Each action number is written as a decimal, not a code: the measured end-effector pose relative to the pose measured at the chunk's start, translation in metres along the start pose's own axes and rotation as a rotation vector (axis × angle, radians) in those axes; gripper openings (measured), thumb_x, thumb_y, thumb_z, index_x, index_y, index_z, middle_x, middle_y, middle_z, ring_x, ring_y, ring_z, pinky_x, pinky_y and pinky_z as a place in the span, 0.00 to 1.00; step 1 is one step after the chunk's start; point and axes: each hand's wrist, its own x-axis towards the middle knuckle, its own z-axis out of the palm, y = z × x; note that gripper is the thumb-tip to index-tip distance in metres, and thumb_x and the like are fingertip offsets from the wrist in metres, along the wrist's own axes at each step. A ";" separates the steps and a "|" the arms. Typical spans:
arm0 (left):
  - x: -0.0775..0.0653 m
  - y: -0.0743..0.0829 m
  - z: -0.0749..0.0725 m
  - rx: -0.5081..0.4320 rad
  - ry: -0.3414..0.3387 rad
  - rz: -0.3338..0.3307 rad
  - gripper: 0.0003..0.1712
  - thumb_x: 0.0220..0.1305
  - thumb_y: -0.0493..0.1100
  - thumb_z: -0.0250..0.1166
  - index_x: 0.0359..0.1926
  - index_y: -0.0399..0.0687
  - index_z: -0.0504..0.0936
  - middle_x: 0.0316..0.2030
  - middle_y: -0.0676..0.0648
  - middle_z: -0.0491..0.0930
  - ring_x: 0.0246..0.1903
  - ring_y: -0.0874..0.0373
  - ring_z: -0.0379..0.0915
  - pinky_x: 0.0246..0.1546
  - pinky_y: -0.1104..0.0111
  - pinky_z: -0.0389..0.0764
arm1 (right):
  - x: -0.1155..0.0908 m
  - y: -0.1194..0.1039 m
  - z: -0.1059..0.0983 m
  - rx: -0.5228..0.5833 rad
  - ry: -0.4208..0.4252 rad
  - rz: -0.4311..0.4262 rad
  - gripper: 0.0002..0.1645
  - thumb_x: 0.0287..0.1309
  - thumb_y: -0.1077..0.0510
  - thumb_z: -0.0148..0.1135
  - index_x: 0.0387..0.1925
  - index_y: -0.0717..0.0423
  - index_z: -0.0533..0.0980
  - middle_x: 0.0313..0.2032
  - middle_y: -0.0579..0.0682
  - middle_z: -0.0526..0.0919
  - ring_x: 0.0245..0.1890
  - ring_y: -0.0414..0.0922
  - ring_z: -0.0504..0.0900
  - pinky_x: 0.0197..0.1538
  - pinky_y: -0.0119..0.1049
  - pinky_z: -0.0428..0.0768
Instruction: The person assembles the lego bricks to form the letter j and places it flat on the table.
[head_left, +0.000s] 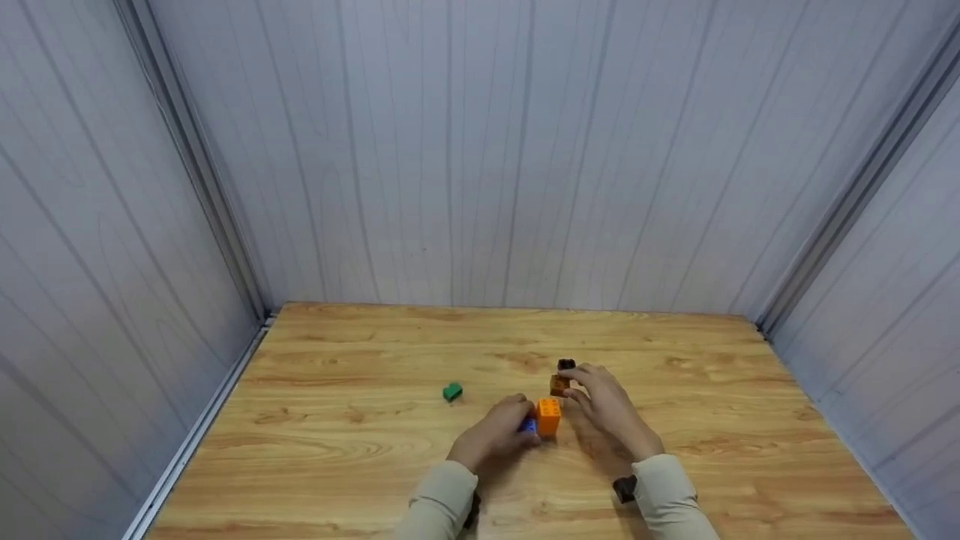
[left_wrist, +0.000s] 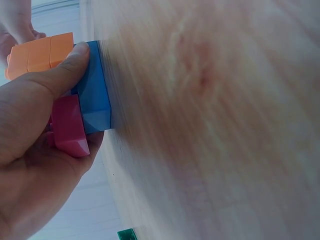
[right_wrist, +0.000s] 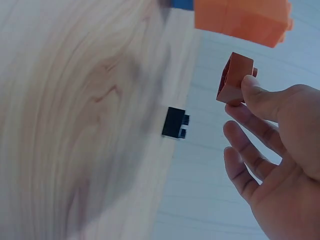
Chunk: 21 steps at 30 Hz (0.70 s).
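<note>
My left hand [head_left: 495, 433] grips a small build of toy building bricks at the table's front middle. In the left wrist view its thumb lies along a blue brick [left_wrist: 95, 92], which carries an orange stack [left_wrist: 42, 52] and a magenta brick [left_wrist: 69, 125]. Just right of this build, my right hand [head_left: 611, 405] pinches a brown brick [right_wrist: 237, 80] between thumb and index finger, its other fingers loosely bent. That brown brick is held up off the table, apart from the orange bricks, its hollow underside partly showing in the right wrist view.
A black brick [head_left: 566, 364] lies on the wooden table [head_left: 360, 450] just beyond my right hand. Farther left sits a green brick [head_left: 452, 391] with a sloped or curved top. Pale panelled walls [head_left: 480, 150] enclose the table at the back and both sides.
</note>
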 end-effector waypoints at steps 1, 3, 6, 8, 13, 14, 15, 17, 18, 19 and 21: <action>0.000 0.000 0.000 0.000 0.001 -0.002 0.20 0.69 0.52 0.68 0.53 0.45 0.81 0.45 0.51 0.77 0.40 0.65 0.68 0.48 0.69 0.76 | 0.000 -0.002 -0.001 0.004 -0.003 0.002 0.20 0.67 0.58 0.65 0.59 0.56 0.80 0.50 0.54 0.85 0.52 0.55 0.82 0.56 0.55 0.80; 0.001 -0.001 0.001 0.002 0.005 -0.006 0.19 0.68 0.52 0.68 0.53 0.45 0.81 0.45 0.51 0.77 0.40 0.65 0.69 0.48 0.69 0.77 | -0.001 -0.005 -0.004 0.005 -0.009 0.003 0.20 0.68 0.58 0.64 0.59 0.55 0.80 0.50 0.54 0.85 0.52 0.55 0.81 0.56 0.54 0.79; 0.002 -0.002 0.001 0.011 0.011 -0.007 0.20 0.68 0.52 0.68 0.53 0.45 0.81 0.45 0.51 0.77 0.41 0.65 0.70 0.49 0.68 0.77 | -0.002 -0.008 -0.007 0.001 -0.012 0.006 0.20 0.69 0.57 0.63 0.60 0.54 0.80 0.51 0.54 0.85 0.52 0.55 0.81 0.57 0.55 0.79; 0.002 -0.002 0.002 0.008 0.010 -0.005 0.20 0.68 0.52 0.68 0.53 0.45 0.81 0.45 0.51 0.77 0.40 0.65 0.70 0.49 0.68 0.77 | -0.003 -0.010 -0.008 -0.005 -0.011 0.005 0.20 0.69 0.57 0.62 0.60 0.54 0.79 0.52 0.54 0.85 0.53 0.55 0.81 0.57 0.55 0.79; 0.002 -0.002 0.002 0.030 0.008 0.023 0.20 0.68 0.53 0.68 0.52 0.44 0.81 0.43 0.50 0.77 0.38 0.64 0.67 0.46 0.70 0.75 | -0.005 -0.014 -0.014 -0.006 -0.004 -0.007 0.19 0.69 0.58 0.62 0.59 0.54 0.79 0.52 0.53 0.85 0.52 0.54 0.81 0.57 0.55 0.78; 0.002 -0.002 0.002 0.036 0.007 0.026 0.20 0.68 0.53 0.68 0.52 0.44 0.81 0.43 0.50 0.77 0.38 0.64 0.67 0.46 0.71 0.75 | -0.005 -0.016 -0.015 -0.003 -0.001 -0.011 0.19 0.68 0.58 0.62 0.59 0.53 0.80 0.52 0.52 0.85 0.52 0.54 0.81 0.57 0.55 0.78; 0.002 -0.002 0.002 0.044 0.009 0.031 0.21 0.68 0.53 0.68 0.52 0.43 0.81 0.43 0.50 0.77 0.38 0.64 0.67 0.46 0.71 0.75 | -0.006 -0.018 -0.016 0.002 0.001 -0.015 0.18 0.68 0.58 0.63 0.58 0.53 0.80 0.52 0.52 0.85 0.52 0.54 0.80 0.57 0.55 0.78; 0.003 -0.002 0.002 0.046 0.009 0.032 0.21 0.68 0.53 0.68 0.52 0.44 0.81 0.43 0.50 0.77 0.39 0.64 0.67 0.46 0.71 0.75 | -0.006 -0.021 -0.019 0.008 0.006 -0.031 0.18 0.68 0.59 0.63 0.58 0.52 0.80 0.51 0.52 0.85 0.51 0.54 0.80 0.56 0.55 0.78; 0.003 -0.002 0.002 0.045 0.010 0.031 0.20 0.68 0.53 0.68 0.52 0.44 0.81 0.44 0.50 0.77 0.39 0.64 0.68 0.46 0.71 0.75 | -0.007 -0.023 -0.020 0.011 0.007 -0.041 0.18 0.68 0.59 0.63 0.58 0.52 0.80 0.51 0.52 0.85 0.51 0.53 0.80 0.56 0.54 0.78; 0.003 -0.002 0.002 0.044 0.009 0.029 0.21 0.68 0.53 0.68 0.52 0.44 0.81 0.44 0.50 0.77 0.39 0.64 0.68 0.46 0.71 0.75 | -0.007 -0.024 -0.020 0.008 0.007 -0.053 0.17 0.68 0.58 0.63 0.57 0.52 0.80 0.51 0.51 0.85 0.51 0.53 0.80 0.55 0.54 0.78; 0.003 -0.002 0.002 0.033 0.012 0.028 0.20 0.68 0.53 0.68 0.52 0.44 0.81 0.44 0.50 0.77 0.39 0.64 0.68 0.45 0.71 0.75 | -0.008 -0.027 -0.021 0.008 0.000 -0.069 0.17 0.69 0.57 0.63 0.58 0.51 0.80 0.52 0.50 0.85 0.51 0.51 0.80 0.55 0.52 0.79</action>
